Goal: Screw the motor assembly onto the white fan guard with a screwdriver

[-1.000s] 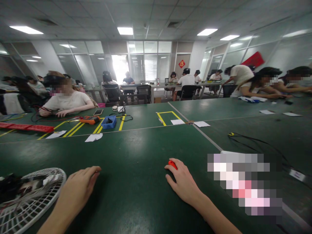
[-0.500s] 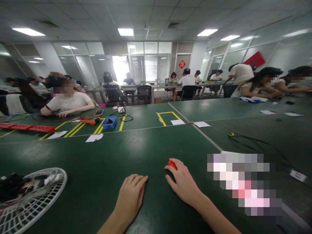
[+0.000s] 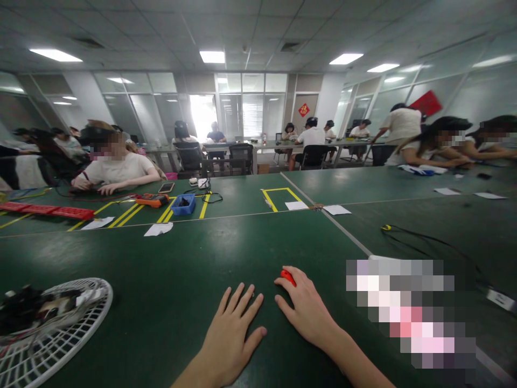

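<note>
Presumably light, stiff and smooth, best pinched across its sides, the small red object [image 3: 288, 277] sits beneath the right hand [image 3: 307, 307]'s bent fingers, clamping unclear; left hand [image 3: 228, 337] palm-down, fingers spread, at the green table [image 3: 161, 291].

Red object [image 3: 288, 278], deep green tabletop [image 3: 194, 258] with pale grey seams [image 3: 346, 232], white lattice-patterned basket [image 3: 108, 302] with mostly black contents [image 3: 24, 307], blue box [image 3: 176, 210] with black pieces [image 3: 183, 202], orange and dark grey multimeter [image 3: 152, 200], red trays [image 3: 48, 211], yellow tape outlines [image 3: 288, 189], white paper sheets [image 3: 159, 229], black cable [image 3: 404, 227] with yellow end [image 3: 386, 228]
</note>
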`<action>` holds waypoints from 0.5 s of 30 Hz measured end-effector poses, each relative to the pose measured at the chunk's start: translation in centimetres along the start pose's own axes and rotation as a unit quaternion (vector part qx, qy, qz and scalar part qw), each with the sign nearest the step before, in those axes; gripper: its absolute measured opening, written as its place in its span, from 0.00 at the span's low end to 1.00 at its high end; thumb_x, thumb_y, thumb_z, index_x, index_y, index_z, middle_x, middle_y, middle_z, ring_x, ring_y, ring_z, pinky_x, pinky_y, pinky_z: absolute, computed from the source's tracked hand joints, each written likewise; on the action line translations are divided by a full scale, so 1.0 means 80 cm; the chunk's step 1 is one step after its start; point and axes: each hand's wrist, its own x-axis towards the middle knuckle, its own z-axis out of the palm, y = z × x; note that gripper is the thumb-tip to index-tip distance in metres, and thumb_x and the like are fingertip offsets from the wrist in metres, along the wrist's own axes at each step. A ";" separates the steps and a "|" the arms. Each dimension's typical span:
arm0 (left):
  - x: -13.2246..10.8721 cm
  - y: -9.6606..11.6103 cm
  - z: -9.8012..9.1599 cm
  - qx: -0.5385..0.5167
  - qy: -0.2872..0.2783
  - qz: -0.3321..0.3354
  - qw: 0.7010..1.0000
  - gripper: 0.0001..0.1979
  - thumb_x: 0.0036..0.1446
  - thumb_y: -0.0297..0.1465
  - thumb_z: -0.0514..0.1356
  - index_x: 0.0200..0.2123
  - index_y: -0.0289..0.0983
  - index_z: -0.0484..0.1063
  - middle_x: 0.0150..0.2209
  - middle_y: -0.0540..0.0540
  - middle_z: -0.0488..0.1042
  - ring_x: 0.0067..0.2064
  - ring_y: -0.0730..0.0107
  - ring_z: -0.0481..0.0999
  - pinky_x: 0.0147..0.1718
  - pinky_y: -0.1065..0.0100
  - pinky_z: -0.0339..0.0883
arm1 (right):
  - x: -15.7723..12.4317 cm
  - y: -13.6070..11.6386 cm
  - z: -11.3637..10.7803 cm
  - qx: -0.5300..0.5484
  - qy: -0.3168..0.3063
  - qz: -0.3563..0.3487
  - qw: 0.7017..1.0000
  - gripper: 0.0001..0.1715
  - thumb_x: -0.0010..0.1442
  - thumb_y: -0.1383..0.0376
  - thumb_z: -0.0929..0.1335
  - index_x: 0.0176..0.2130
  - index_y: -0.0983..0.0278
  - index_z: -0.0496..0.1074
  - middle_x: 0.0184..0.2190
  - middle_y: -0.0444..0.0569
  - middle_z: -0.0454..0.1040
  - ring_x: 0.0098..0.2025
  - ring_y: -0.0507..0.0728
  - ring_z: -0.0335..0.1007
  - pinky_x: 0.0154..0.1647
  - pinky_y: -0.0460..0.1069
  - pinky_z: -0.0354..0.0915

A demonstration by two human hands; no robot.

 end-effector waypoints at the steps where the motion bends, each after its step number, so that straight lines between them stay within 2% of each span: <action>1: -0.001 -0.001 -0.001 -0.001 -0.006 0.005 1.000 0.31 0.71 0.48 0.51 0.73 0.52 0.49 0.74 0.45 0.56 0.74 0.49 0.56 0.69 0.37 0.56 | 0.000 0.001 0.001 0.000 -0.003 0.001 1.000 0.22 0.68 0.61 0.66 0.58 0.65 0.77 0.68 0.63 0.64 0.72 0.70 0.56 0.69 0.66 0.57; 3: -0.004 -0.003 -0.006 -0.004 -0.018 0.019 1.000 0.32 0.70 0.49 0.51 0.73 0.54 0.47 0.74 0.45 0.54 0.74 0.48 0.55 0.69 0.36 0.56 | -0.001 0.002 0.002 -0.003 -0.003 0.000 1.000 0.24 0.68 0.58 0.67 0.59 0.65 0.76 0.69 0.62 0.63 0.73 0.71 0.53 0.70 0.67 0.55; 6: -0.011 -0.013 -0.017 -0.012 -0.032 0.050 0.998 0.34 0.69 0.49 0.53 0.73 0.55 0.44 0.74 0.46 0.53 0.75 0.50 0.54 0.69 0.40 0.55 | -0.003 0.000 0.003 -0.015 0.032 -0.030 0.999 0.23 0.68 0.59 0.66 0.58 0.63 0.76 0.70 0.60 0.63 0.75 0.71 0.48 0.72 0.70 0.50; 9: -0.023 -0.041 -0.035 0.006 -0.033 0.052 0.998 0.36 0.69 0.48 0.55 0.74 0.54 0.42 0.74 0.45 0.54 0.74 0.52 0.55 0.68 0.44 0.59 | -0.008 -0.010 0.005 -0.014 0.071 -0.087 0.994 0.20 0.69 0.62 0.65 0.56 0.61 0.77 0.70 0.59 0.63 0.75 0.70 0.47 0.73 0.70 0.46; 11: -0.036 -0.072 -0.053 0.049 0.008 0.004 0.999 0.37 0.70 0.47 0.53 0.75 0.52 0.39 0.74 0.44 0.53 0.75 0.51 0.54 0.68 0.44 0.59 | -0.012 -0.021 0.007 -0.005 0.062 -0.113 0.992 0.21 0.69 0.63 0.65 0.58 0.60 0.76 0.70 0.59 0.63 0.76 0.69 0.46 0.74 0.70 0.46; 15: -0.075 -0.152 -0.109 0.144 0.147 -0.121 0.971 0.38 0.70 0.50 0.48 0.76 0.44 0.40 0.75 0.41 0.51 0.76 0.42 0.47 0.69 0.36 0.52 | -0.019 -0.039 0.013 0.017 -0.030 -0.134 0.990 0.29 0.70 0.54 0.66 0.67 0.56 0.69 0.75 0.57 0.55 0.77 0.70 0.39 0.73 0.72 0.43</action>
